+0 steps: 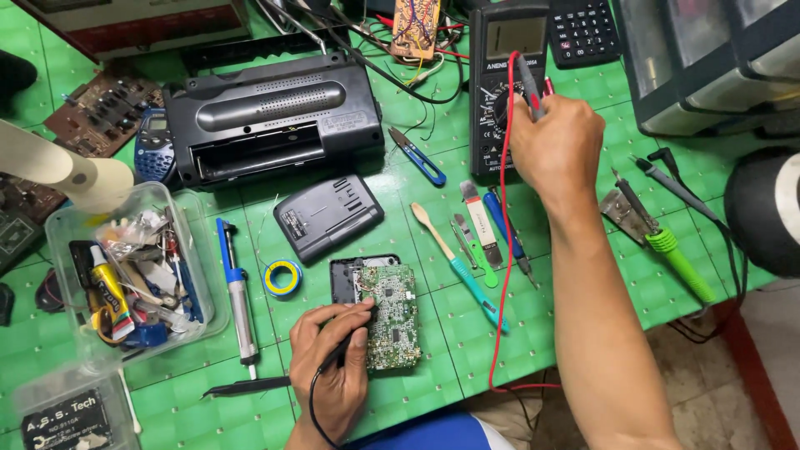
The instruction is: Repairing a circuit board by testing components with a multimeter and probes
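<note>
My left hand [333,358] grips a black test probe [348,343] whose tip rests on a green circuit board [392,317] lying in a small black casing near the table's front edge. My right hand [554,146] reaches to the far side, holding a red test probe [530,83] between its fingers while it lies over the dial of a dark grey multimeter [504,50]. The probe's red lead [500,275] hangs down across the table to the front edge.
A black radio casing [275,117] and a black cover [327,217] lie at centre. Screwdrivers, a spudger and cutters lie beside the board. A green-handled soldering iron [667,242] is at right, a clear box of parts [125,275] at left, a calculator [583,29] behind.
</note>
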